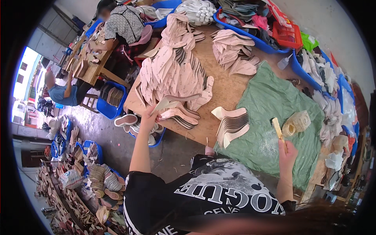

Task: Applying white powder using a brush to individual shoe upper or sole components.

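Observation:
My left hand (149, 118) is closed on the end of a pale insole (172, 102) at the table's near left edge. Under and beyond it spreads a large heap of pink insoles (162, 76). My right hand (288, 152) grips a brush (277, 128) with a yellowish handle and a dark tip, held up over a green cloth (256, 102). Just right of the brush, a translucent plastic jar (300, 120) lies tilted on the cloth, its round mouth toward me. Between my hands, a fanned row of insoles (234, 124) rests partly on the cloth's left edge.
Another pile of pink insoles (231, 49) lies at the far side of the wooden table (207, 43). Blue bins (258, 41) of shoe parts line the right and back. Bins and shoe parts (105, 182) fill the floor at left. Two people sit at another table (92, 70).

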Demonstrator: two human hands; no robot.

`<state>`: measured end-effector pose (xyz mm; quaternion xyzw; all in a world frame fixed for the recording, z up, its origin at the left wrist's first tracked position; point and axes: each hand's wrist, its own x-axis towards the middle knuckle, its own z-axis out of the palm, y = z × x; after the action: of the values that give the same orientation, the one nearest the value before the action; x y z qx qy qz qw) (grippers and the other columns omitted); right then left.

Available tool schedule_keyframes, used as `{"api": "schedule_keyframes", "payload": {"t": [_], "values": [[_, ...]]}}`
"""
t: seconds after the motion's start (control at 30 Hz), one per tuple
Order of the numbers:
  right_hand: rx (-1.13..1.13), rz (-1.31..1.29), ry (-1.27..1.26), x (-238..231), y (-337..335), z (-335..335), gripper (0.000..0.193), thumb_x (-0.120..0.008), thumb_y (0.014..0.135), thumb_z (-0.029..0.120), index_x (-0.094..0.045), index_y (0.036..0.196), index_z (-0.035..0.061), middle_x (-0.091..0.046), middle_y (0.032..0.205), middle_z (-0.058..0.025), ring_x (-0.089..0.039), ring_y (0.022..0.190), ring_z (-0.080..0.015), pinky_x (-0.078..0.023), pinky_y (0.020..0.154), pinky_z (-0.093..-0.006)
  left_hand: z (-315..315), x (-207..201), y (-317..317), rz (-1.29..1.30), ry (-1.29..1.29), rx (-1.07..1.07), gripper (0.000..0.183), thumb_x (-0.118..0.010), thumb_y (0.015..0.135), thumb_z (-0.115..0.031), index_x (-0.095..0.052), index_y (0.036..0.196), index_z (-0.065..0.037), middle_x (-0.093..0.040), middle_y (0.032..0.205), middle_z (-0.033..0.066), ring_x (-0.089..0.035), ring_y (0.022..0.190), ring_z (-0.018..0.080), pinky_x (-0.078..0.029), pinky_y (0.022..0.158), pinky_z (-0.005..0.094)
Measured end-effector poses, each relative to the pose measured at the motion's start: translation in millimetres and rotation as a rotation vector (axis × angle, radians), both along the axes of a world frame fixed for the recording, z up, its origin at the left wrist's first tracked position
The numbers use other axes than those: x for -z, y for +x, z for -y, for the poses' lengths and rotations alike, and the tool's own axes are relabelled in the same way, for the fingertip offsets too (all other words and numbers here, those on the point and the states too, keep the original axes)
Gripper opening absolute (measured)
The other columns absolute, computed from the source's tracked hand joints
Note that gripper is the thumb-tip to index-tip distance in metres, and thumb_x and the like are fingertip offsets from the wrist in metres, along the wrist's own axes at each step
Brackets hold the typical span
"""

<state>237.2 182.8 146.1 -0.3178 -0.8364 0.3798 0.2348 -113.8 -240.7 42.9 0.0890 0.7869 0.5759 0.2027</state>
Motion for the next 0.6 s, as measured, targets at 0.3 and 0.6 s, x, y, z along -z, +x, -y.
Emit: {"api": "schedule_keyframes", "payload": {"t": [0.3,0.6], "values": [[-0.005,0.046,0.019,4,-7,7,0.026,-0.065,0.085,0.015,-0.052,0.069,-0.0016,-0.038,0.053,-0.0027,-0.033,0.05,-0.0087,-0.028,0.045,-0.0273,10,58,26,-0.512,-0.343,0.073,0.03,-0.05,0.088,-0.006,-0.061,0.115,-0.008,-0.06,0.075,0.0068,-0.058,0.068,0.0204,-0.046,0.067,0.0319],[0.076,0.045,0.011,10,4,8,0.027,-0.067,0.083,0.017,-0.053,0.069,-0.0013,-0.041,0.053,-0.0039,-0.035,0.049,-0.0096,-0.029,0.045,-0.0278,-61,74,91,-1.025,-0.588,-0.176,0.05,-0.055,0.07,-0.007,-0.048,0.119,-0.004,-0.042,0.127,0.0182,-0.037,0.118,0.0364,-0.025,0.095,0.0495]]}}
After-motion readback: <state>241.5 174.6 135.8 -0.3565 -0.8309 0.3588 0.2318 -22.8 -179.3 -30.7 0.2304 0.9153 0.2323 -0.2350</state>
